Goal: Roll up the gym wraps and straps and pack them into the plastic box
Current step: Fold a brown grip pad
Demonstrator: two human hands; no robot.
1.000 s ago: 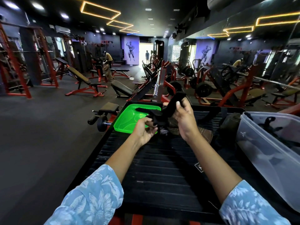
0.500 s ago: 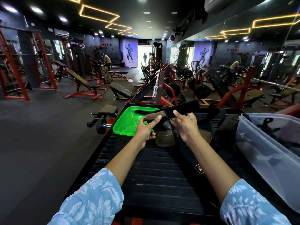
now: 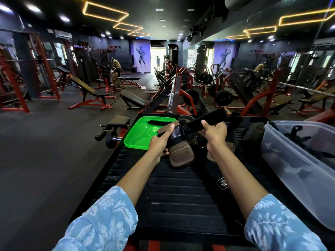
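The black ribbed table [image 3: 181, 192] is filling the lower middle of the view, and the gym floor with red machines is lying behind it. At 3 o'clock the clear plastic box [image 3: 293, 171] is standing on the table, tilted a little in this wide view, and dark straps [image 3: 299, 140] are lying inside it. At 11 o'clock from the hands the green lid [image 3: 139, 134] is resting flat on the far left corner of the table, and 1 small dark item, which I cannot identify, is lying on it.

Both arms in blue flowered sleeves [image 3: 101, 223] are reaching forward from 6 o'clock. Near the middle of the table, above its surface, the 2 hands are holding 1 gym wrap [image 3: 197, 124] between them. The left hand [image 3: 159, 142] is gripping the thick end of the wrap, where the black part meets a brown leather pad [image 3: 181, 154]; its fingers are curled around it and the thumb is pressing on top. The pad is hanging down and touching the table. The right hand [image 3: 214, 133] is pinching the black band, with the fingers closed on it, and the free end of the band is pointing up toward 1 o'clock. More dark gear [image 3: 253, 136] is lying between the right hand and the box.
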